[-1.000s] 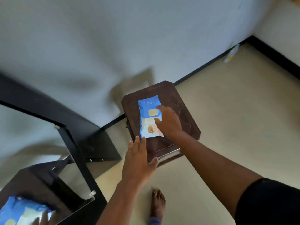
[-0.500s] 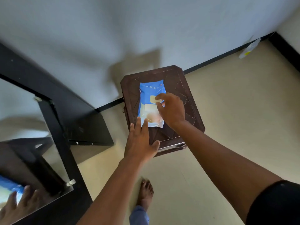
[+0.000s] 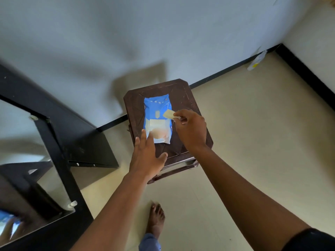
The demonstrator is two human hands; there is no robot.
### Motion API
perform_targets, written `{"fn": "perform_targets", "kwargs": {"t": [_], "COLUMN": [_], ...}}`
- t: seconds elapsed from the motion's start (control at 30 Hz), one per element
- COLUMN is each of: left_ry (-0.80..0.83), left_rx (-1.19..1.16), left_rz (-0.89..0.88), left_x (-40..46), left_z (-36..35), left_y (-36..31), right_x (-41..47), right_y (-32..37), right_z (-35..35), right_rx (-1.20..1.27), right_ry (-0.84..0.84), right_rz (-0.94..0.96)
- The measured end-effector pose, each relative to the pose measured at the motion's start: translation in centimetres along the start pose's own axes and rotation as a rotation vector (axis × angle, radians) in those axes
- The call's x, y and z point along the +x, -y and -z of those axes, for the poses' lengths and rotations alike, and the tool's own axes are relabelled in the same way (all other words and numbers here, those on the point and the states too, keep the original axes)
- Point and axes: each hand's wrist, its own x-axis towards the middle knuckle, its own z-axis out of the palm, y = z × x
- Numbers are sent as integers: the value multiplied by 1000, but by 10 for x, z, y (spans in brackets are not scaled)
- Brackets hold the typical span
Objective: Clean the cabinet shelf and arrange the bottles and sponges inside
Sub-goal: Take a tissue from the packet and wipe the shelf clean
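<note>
A blue wet-wipe pack (image 3: pixel 157 113) lies flat on a dark brown stool (image 3: pixel 183 98) near the wall. My right hand (image 3: pixel 190 129) pinches the pack's pale sticker flap (image 3: pixel 169 113) and holds it peeled up off the pack. My left hand (image 3: pixel 147 154) rests flat, fingers apart, on the stool's near edge, with its fingertips touching the pack's lower left corner. No bottles or sponges are in view.
A black cabinet with a mirrored door (image 3: pixel 36 178) stands at the left, reflecting the pack and a hand. A small white bottle (image 3: pixel 257 60) lies on the floor by the far baseboard. My bare foot (image 3: pixel 155 220) stands on the cream floor below the stool.
My right hand has pinched the sticker flap and peeled it up and to the right. The left hand stays pressed on the stool's edge.
</note>
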Motion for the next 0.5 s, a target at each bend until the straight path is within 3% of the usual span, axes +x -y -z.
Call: {"fn": "perform_targets", "kwargs": {"t": [0.3,0.5], "left_ry": [-277,-254], "left_rx": [-365,-452], "left_rz": [-364,-476], "left_x": [-95,-177], "left_z": [61,91], "left_y": [-75,-68], "right_x": [-87,-156], "right_y": [67,116], "right_z": [108,153], "right_rx": [347,524], "right_ry": [24,37], "right_rz": [-259,-312]}}
